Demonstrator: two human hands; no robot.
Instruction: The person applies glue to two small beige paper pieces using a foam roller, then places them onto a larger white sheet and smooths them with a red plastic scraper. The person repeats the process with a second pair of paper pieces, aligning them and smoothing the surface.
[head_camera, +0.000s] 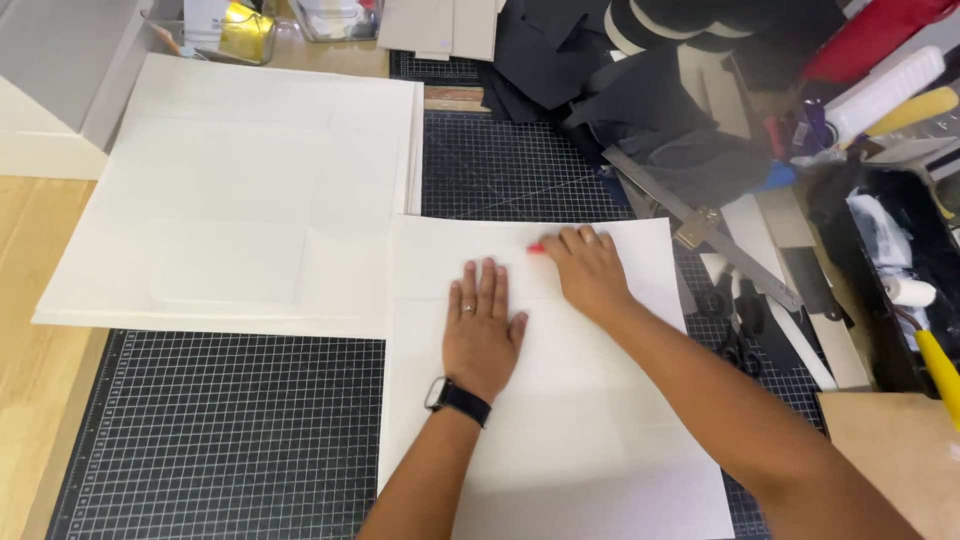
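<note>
One head-worn camera, looking steeply down at a work table.

It faces away from the wearer across a black gridded cutting mat (230, 430), close enough that both forearms enter from the near edge. The left hand (482, 325) and right hand (590, 270) sit near centre; tool clutter fills the far right.

Left hand (482, 325) flat on white sheet (560, 420); right hand (588, 270) grips red tool (536, 248).

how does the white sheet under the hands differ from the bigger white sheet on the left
The white sheet under the hands is smaller and pinned flat by the left hand and right hand, which holds a small red tool. The bigger white sheet on the left lies untouched, showing faint creases. Both rest on the black gridded cutting mat.
</note>
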